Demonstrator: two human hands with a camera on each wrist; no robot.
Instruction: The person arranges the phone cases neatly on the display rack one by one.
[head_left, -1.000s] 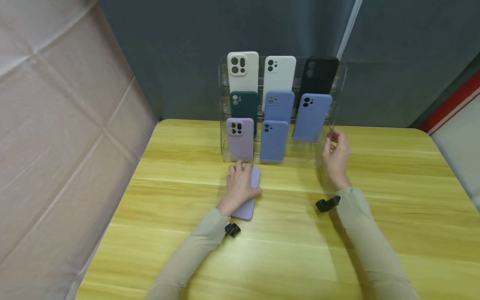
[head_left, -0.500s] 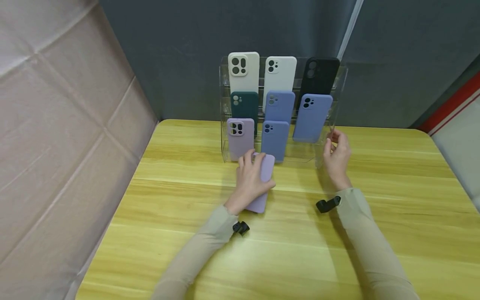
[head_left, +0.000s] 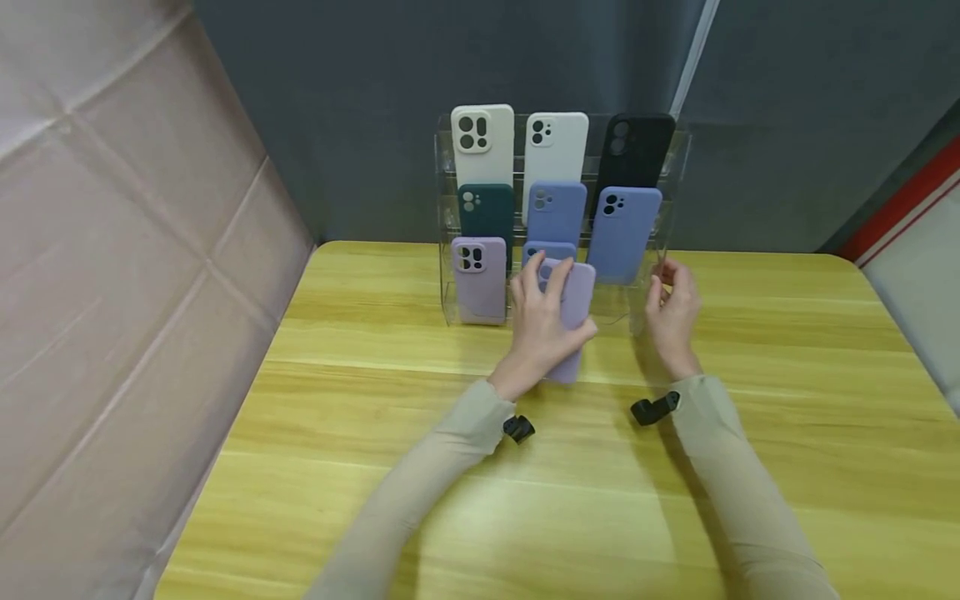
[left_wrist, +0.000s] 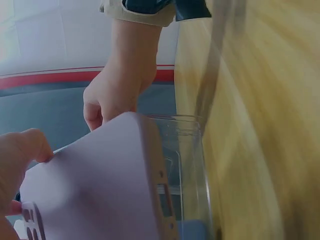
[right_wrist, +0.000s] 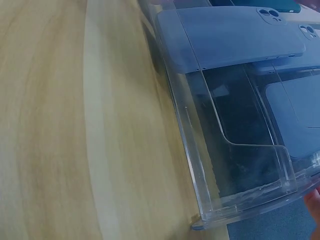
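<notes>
A light purple phone case [head_left: 575,304] is gripped by my left hand [head_left: 538,333], fingers over its camera end and thumb on its edge. It is lifted off the table, tilted, before the front row of a clear acrylic display stand [head_left: 617,312]. The left wrist view shows the case's smooth back [left_wrist: 100,175] and side cutouts. My right hand [head_left: 673,312] pinches the stand's right side edge; in the right wrist view only a bit of its fingers [right_wrist: 314,202] shows. Behind the held case, a blue case [head_left: 551,249] in the front row is partly hidden.
The stand also bears another light purple case [head_left: 480,287], a dark green case [head_left: 486,208], two white cases, a black case [head_left: 637,150] and more blue cases [head_left: 624,233]. It stands near the back edge of the wooden table [head_left: 360,350], before a dark grey curtain [head_left: 375,125].
My left hand has raised the purple phone case off the table and carried it right and forward, past the front-left case. My right hand stays at the stand's side.
</notes>
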